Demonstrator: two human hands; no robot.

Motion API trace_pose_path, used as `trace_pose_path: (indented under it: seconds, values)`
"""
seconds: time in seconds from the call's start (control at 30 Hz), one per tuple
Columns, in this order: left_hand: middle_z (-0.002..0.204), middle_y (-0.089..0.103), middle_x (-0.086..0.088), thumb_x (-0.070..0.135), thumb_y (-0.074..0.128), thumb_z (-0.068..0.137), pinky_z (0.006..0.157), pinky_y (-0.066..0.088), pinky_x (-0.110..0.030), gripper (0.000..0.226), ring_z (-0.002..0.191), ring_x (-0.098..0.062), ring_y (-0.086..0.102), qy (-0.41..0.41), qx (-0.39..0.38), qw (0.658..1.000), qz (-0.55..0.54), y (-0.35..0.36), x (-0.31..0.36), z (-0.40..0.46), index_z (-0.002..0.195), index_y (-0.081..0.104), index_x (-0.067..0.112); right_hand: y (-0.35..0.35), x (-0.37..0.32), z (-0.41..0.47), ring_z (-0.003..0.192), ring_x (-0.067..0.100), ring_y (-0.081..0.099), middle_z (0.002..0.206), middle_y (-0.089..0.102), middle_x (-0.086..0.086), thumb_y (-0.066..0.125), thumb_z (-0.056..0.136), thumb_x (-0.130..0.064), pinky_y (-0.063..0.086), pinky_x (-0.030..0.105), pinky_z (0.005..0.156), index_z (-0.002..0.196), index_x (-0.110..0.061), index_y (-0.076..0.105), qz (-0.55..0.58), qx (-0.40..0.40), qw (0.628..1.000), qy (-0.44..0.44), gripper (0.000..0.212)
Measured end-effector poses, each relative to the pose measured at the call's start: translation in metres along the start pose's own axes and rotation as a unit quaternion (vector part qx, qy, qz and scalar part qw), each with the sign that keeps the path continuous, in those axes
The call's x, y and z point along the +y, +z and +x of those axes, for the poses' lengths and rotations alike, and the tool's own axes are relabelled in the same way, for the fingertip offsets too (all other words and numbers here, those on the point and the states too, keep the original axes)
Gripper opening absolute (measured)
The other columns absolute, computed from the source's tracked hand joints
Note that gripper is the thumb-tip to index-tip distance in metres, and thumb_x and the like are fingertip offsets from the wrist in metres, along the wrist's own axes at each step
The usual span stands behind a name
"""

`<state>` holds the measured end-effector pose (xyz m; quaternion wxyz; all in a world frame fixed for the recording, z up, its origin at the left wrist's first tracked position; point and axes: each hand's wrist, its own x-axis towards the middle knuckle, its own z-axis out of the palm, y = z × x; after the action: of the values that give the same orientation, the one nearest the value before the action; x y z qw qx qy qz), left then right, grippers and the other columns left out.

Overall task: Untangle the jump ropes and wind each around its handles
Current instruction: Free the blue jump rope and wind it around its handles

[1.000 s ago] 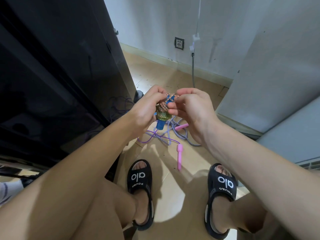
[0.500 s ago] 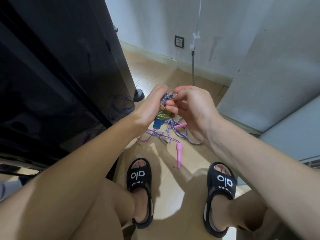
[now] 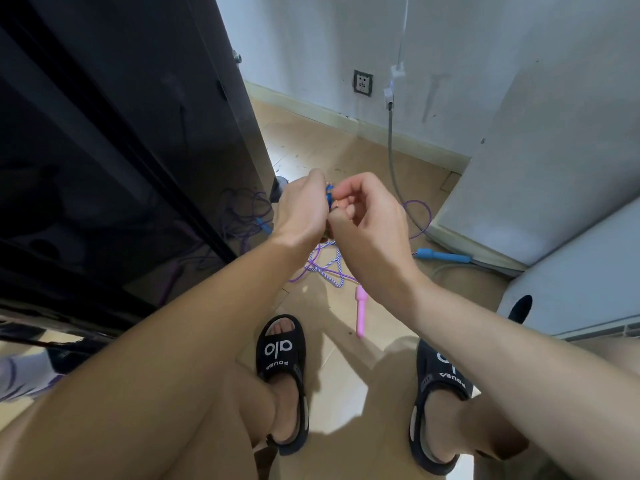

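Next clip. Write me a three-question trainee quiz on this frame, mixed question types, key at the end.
1. True or false: the pink handle lies on the floor, untouched.
2. What do the left hand and right hand hold between them? A) wound rope bundle B) a sandal C) a cable
3. Which colour is the handle by the white cabinet?

Key: 1 true; 2 A; 3 blue.

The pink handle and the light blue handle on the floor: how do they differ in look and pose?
The pink handle lies between the two sandals and points away from the person; the light blue handle lies crosswise by the white wall base. The pink handle narrows to a thin neck at its far end; the light blue handle looks thicker at its left end. Both lie flat on the floor, untouched by the hands.
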<state>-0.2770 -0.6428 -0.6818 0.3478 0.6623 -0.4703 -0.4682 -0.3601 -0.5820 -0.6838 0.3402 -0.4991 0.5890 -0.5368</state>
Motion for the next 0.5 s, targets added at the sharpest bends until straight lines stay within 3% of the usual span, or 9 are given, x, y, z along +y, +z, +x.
trace_pose_path:
  seconds: [0.1, 0.17, 0.23, 0.33, 0.4, 0.5]
  values:
    - [0.038, 0.041, 0.008, 0.029, 0.038, 0.089, 0.056, 0.035, -0.03, 0.05, 0.049, -0.024, 0.039, -0.062, 0.002, 0.997, -0.043, 0.004, 0.003, -0.001, 0.041, 0.046, 0.021, 0.002, 0.001, 0.001, 0.062, 0.009, 0.048, 0.066, 0.054, -0.016, 0.047, 0.079, -0.001, 0.045, 0.033, 0.059, 0.083, -0.027, 0.056, -0.028, 0.002, 0.999, -0.027, 0.028]
    - [0.043, 0.044, 0.004, 0.029, 0.037, 0.092, 0.052, 0.035, -0.026, 0.041, 0.044, -0.022, 0.039, -0.079, -0.019, 0.995, -0.051, 0.003, 0.005, -0.003, 0.052, 0.044, 0.021, 0.001, 0.0, 0.001, 0.061, 0.011, 0.047, 0.067, 0.054, -0.016, 0.047, 0.08, 0.0, 0.046, 0.033, 0.057, 0.084, -0.026, 0.056, -0.016, -0.005, 1.0, -0.008, 0.027]
    - [0.054, 0.051, -0.002, 0.038, 0.035, 0.094, 0.052, 0.038, -0.028, 0.04, 0.047, -0.023, 0.044, -0.055, -0.035, 0.997, -0.043, 0.001, 0.004, -0.003, 0.063, 0.049, 0.017, -0.002, -0.007, 0.006, 0.057, 0.014, 0.05, 0.073, 0.056, -0.005, 0.05, 0.085, 0.004, 0.047, 0.032, 0.053, 0.091, -0.016, 0.056, 0.077, -0.017, 0.995, 0.055, 0.022]
    - [0.047, 0.047, 0.003, 0.058, 0.033, 0.1, 0.049, 0.038, -0.027, 0.058, 0.046, -0.021, 0.045, 0.01, -0.084, 0.996, -0.041, 0.002, 0.004, -0.002, 0.056, 0.049, 0.024, -0.007, -0.021, 0.02, 0.048, 0.02, 0.048, 0.06, 0.05, 0.007, 0.051, 0.088, 0.007, 0.04, 0.031, 0.048, 0.1, -0.009, 0.051, 0.234, -0.011, 0.954, 0.184, 0.021]
    - [0.053, 0.047, 0.008, 0.055, 0.036, 0.104, 0.046, 0.038, -0.026, 0.047, 0.049, -0.017, 0.046, 0.052, -0.142, 0.987, -0.06, 0.006, 0.003, -0.006, 0.072, 0.05, 0.024, -0.016, -0.027, 0.031, 0.046, 0.02, 0.045, 0.055, 0.043, 0.007, 0.05, 0.089, 0.006, 0.035, 0.03, 0.05, 0.092, -0.008, 0.051, 0.309, -0.004, 0.917, 0.252, 0.015]
    - [0.074, 0.055, 0.0, 0.037, 0.04, 0.107, 0.047, 0.042, -0.028, 0.026, 0.061, -0.021, 0.05, 0.117, -0.166, 0.978, -0.053, -0.001, 0.0, -0.005, 0.1, 0.054, 0.016, -0.025, -0.028, 0.038, 0.041, 0.014, 0.044, 0.062, 0.042, 0.005, 0.045, 0.091, 0.0, 0.036, 0.027, 0.046, 0.073, -0.009, 0.05, 0.385, -0.042, 0.874, 0.292, 0.02]
